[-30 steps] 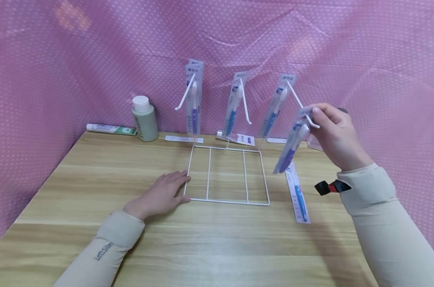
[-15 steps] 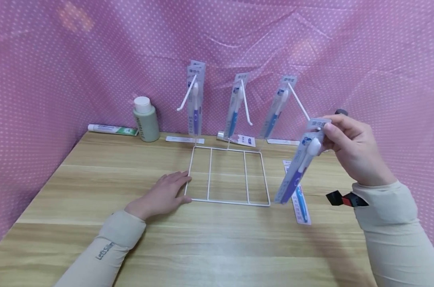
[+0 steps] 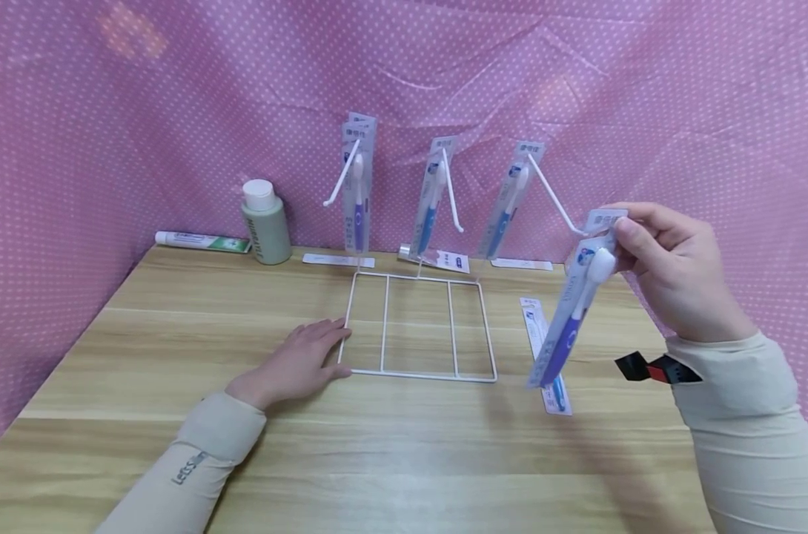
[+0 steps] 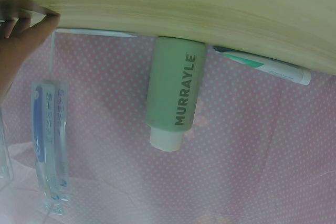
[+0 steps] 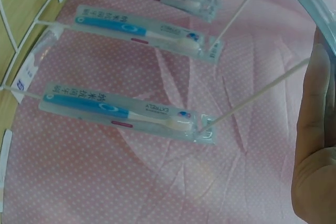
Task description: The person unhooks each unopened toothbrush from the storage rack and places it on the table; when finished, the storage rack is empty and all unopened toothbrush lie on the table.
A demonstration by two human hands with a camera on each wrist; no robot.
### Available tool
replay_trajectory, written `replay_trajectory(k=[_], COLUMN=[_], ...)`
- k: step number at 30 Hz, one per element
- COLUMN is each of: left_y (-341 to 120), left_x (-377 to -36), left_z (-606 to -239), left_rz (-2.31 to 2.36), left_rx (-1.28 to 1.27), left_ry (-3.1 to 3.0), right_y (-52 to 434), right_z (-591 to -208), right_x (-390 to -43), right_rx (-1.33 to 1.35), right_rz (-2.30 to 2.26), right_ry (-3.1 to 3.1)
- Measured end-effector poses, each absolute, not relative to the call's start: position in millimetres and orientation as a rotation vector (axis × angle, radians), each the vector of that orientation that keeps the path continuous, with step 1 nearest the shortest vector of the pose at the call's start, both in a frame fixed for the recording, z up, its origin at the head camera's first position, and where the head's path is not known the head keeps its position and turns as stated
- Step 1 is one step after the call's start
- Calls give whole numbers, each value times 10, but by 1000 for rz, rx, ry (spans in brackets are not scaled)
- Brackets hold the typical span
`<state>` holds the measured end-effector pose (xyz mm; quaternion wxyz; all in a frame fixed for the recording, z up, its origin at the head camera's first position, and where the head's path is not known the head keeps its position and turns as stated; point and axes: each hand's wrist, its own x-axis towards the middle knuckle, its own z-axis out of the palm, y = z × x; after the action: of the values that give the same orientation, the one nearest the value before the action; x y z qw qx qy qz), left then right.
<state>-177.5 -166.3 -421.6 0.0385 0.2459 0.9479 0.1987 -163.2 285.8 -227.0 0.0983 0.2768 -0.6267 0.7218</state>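
Note:
My right hand [image 3: 677,271] pinches the top of a packaged purple toothbrush [image 3: 567,337], which hangs tilted in front of the rack's right side. The tip of the right hook [image 3: 556,194] meets the package's left edge near its top; I cannot tell whether they touch. In the right wrist view, part of the held package [image 5: 310,3] shows at the upper right. My left hand [image 3: 297,366] rests on the table with fingertips at the left edge of the white wire rack [image 3: 385,326]. Packaged blue toothbrushes hang on the middle [image 3: 428,211] and right [image 3: 507,208] hooks, purple ones [image 3: 359,200] on the left.
A packaged blue toothbrush [image 3: 529,319] lies right of the rack, partly behind the held one. Along the back stand or lie a green bottle [image 3: 267,230], a toothpaste tube [image 3: 200,241], another tube [image 3: 444,259] and flat white strips [image 3: 339,260]. A pink dotted cloth [image 3: 244,89] hangs behind.
My right hand has moved right and nearer to me with the purple toothbrush, shifting the package from around the right hook's end to beside its tip. The left hand stays on the rack's edge.

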Motion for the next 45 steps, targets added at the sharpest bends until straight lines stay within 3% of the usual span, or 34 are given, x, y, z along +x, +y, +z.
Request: replay_trajectory(k=[11,22,36,45], left_y=[-1674,-1674,-1665,-1661], left_x=[-1796,-1792,-1807,-1798], left_z=[-4251,-4242,-4266,-4250], left_rz=[607,604,599,602], left_rx=[767,748,769,753], left_ry=[2919,2909,2918,2910], right_y=[3243,3905,4107,4038], right_z=[-2348,-2827,-3446,-3771], right_x=[-1784,-2172,-2643,-2833], right_rx=[529,-36,-310,-312], right_rz=[2253,2163,1881,1799], right_ry=[-1931,-2390,-2875,-2957])
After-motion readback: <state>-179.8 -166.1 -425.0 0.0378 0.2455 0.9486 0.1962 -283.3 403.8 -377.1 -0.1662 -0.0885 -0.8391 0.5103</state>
